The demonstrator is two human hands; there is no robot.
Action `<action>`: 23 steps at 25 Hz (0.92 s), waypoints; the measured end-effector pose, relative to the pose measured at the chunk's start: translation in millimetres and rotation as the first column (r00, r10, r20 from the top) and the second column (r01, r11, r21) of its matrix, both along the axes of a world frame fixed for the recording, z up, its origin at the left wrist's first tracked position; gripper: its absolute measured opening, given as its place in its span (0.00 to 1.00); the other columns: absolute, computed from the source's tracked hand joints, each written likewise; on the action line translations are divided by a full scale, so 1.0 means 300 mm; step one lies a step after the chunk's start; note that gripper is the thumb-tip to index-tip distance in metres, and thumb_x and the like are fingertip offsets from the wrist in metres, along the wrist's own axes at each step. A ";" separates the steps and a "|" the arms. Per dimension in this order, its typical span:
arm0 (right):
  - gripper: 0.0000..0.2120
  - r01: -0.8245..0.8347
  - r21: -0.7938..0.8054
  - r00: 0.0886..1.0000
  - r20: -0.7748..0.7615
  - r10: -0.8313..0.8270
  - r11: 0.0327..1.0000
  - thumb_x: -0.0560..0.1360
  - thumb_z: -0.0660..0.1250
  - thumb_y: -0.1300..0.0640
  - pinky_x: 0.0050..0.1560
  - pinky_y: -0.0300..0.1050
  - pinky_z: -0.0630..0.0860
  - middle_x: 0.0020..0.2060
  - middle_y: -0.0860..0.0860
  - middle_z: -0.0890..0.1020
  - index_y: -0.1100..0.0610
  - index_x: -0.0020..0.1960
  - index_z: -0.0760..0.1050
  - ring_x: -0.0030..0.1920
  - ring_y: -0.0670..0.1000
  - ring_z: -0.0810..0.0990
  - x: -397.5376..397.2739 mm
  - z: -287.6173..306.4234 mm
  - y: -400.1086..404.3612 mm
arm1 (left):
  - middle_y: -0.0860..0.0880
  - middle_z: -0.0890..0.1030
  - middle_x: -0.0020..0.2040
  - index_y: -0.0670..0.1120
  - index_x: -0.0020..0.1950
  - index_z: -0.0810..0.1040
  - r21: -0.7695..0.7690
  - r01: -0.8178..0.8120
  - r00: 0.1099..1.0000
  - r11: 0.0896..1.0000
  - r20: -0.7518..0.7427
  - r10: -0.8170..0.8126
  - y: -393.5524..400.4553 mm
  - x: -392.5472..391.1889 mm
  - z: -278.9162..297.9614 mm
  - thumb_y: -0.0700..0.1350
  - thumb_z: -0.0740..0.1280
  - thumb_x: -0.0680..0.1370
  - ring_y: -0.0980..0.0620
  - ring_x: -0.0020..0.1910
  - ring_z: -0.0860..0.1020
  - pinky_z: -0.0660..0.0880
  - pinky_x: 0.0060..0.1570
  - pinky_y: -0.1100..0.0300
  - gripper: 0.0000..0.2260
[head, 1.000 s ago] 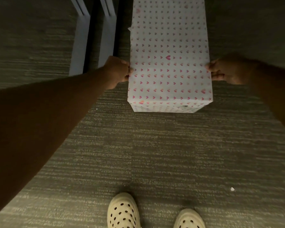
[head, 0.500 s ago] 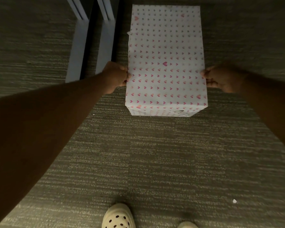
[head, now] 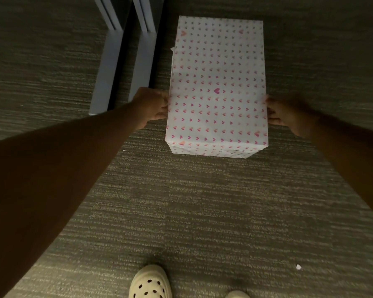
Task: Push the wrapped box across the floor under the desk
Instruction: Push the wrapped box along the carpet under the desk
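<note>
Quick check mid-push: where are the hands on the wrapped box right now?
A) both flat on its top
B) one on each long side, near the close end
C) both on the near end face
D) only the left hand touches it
B: the left hand and right hand press opposite long sides of the wrapped box, near its close end.

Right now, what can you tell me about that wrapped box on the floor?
The wrapped box is a long rectangular block covered in white paper printed with rows of small pink and red hearts. It lies flat on grey ribbed carpet, lengthwise away from the person, beside two pale desk legs. The left hand and right hand press its two long sides near the close end. A small paper flap sticks out on its left edge.
</note>
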State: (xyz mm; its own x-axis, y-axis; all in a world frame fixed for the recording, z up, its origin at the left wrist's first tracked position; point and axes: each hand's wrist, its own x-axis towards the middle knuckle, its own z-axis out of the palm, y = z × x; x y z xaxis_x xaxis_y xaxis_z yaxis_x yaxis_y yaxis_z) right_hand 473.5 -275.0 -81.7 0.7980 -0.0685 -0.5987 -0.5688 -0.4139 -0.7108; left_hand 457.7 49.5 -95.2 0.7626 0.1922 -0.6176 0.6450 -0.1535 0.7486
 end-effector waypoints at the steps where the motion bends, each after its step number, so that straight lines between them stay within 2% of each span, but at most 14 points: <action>1: 0.18 0.005 0.008 1.000 0.006 -0.006 1.000 0.81 0.59 0.50 0.59 0.50 0.76 0.63 0.57 0.79 0.58 0.66 0.71 0.56 0.53 0.79 -0.006 0.014 -0.001 | 0.44 0.82 0.57 0.45 0.53 0.81 -0.038 -0.038 0.999 0.999 -0.013 0.037 0.007 -0.009 0.014 0.39 0.61 0.81 0.48 0.52 0.82 0.81 0.48 0.53 0.08; 3: 0.19 0.025 0.005 1.000 0.015 -0.025 1.000 0.81 0.58 0.48 0.59 0.50 0.76 0.63 0.58 0.79 0.58 0.67 0.71 0.57 0.54 0.79 -0.018 0.034 -0.004 | 0.45 0.83 0.55 0.47 0.49 0.80 -0.121 -0.124 0.992 0.985 -0.043 0.120 0.024 -0.035 0.023 0.40 0.62 0.81 0.49 0.49 0.83 0.81 0.46 0.52 0.08; 6: 0.19 0.036 -0.001 0.999 -0.014 -0.036 0.999 0.81 0.59 0.47 0.57 0.49 0.77 0.61 0.57 0.79 0.57 0.67 0.72 0.60 0.56 0.79 -0.057 0.044 -0.014 | 0.44 0.84 0.53 0.45 0.49 0.80 -0.144 -0.183 0.981 0.972 -0.094 0.171 0.029 -0.094 -0.008 0.40 0.63 0.80 0.48 0.48 0.84 0.82 0.45 0.54 0.06; 10: 0.07 0.042 0.047 0.997 -0.067 -0.038 0.998 0.80 0.62 0.50 0.45 0.43 0.78 0.51 0.51 0.81 0.52 0.52 0.75 0.48 0.49 0.81 -0.120 0.023 -0.018 | 0.46 0.85 0.50 0.43 0.51 0.80 -0.104 -0.181 0.978 0.978 -0.128 0.168 -0.002 -0.160 -0.065 0.41 0.68 0.77 0.50 0.44 0.85 0.81 0.36 0.58 0.05; 13: 0.04 0.085 0.090 0.992 -0.098 -0.076 0.992 0.78 0.65 0.52 0.40 0.41 0.78 0.47 0.50 0.82 0.52 0.49 0.74 0.46 0.48 0.82 -0.168 -0.010 -0.006 | 0.47 0.84 0.51 0.44 0.51 0.80 -0.091 -0.165 0.981 0.982 -0.115 0.155 -0.016 -0.185 -0.087 0.40 0.71 0.75 0.50 0.45 0.84 0.80 0.34 0.59 0.06; 18: 0.05 0.163 0.107 0.985 -0.076 -0.155 0.981 0.76 0.68 0.53 0.43 0.42 0.79 0.47 0.51 0.82 0.55 0.49 0.76 0.49 0.50 0.82 -0.193 -0.037 -0.002 | 0.46 0.83 0.49 0.44 0.46 0.80 -0.068 -0.167 0.982 0.984 -0.099 0.160 -0.024 -0.180 -0.079 0.40 0.73 0.73 0.50 0.43 0.83 0.81 0.32 0.58 0.05; 21: 0.05 0.158 0.059 0.986 -0.061 -0.155 0.986 0.75 0.69 0.54 0.46 0.45 0.80 0.45 0.51 0.82 0.55 0.46 0.76 0.48 0.50 0.82 -0.180 -0.042 0.000 | 0.43 0.83 0.52 0.40 0.53 0.79 -0.054 -0.174 0.982 0.983 -0.080 0.170 -0.035 -0.168 -0.066 0.38 0.73 0.73 0.48 0.44 0.84 0.81 0.29 0.58 0.10; 23: 0.04 0.171 0.021 0.984 -0.050 -0.170 0.985 0.76 0.69 0.54 0.44 0.44 0.79 0.44 0.50 0.81 0.54 0.45 0.75 0.47 0.50 0.81 -0.168 -0.039 0.007 | 0.43 0.82 0.55 0.38 0.60 0.77 -0.055 -0.176 0.983 0.983 -0.059 0.172 -0.045 -0.153 -0.055 0.38 0.73 0.73 0.46 0.47 0.84 0.81 0.29 0.57 0.16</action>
